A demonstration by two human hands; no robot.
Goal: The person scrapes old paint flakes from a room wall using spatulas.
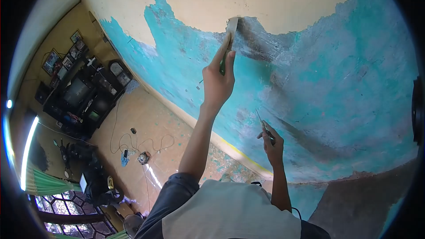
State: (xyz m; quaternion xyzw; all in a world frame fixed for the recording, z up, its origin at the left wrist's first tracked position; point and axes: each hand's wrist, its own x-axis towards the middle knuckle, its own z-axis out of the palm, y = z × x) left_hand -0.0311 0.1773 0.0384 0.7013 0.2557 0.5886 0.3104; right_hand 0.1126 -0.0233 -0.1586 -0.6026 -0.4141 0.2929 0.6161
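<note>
My left hand (218, 84) is raised against the wall, closed around the handle of a scraper (233, 25). The blade points up and meets the ragged lower edge of the cream paint (274, 0). Below that edge the wall is bare to an older turquoise coat (190, 66), with grey scuffed patches. Lower and to the right, my right hand (274, 145) is closed on a thin tool with a narrow pointed end (259, 116), held close to the turquoise wall. Its exact kind I cannot tell.
Paint flakes (226, 163) lie on the floor (133, 115) along the wall's base. Cords and a round metallic object (143, 157) are on the floor to the left. Farther back stand a dark cabinet with a television (76, 90) and a motorcycle (90, 172) near the window.
</note>
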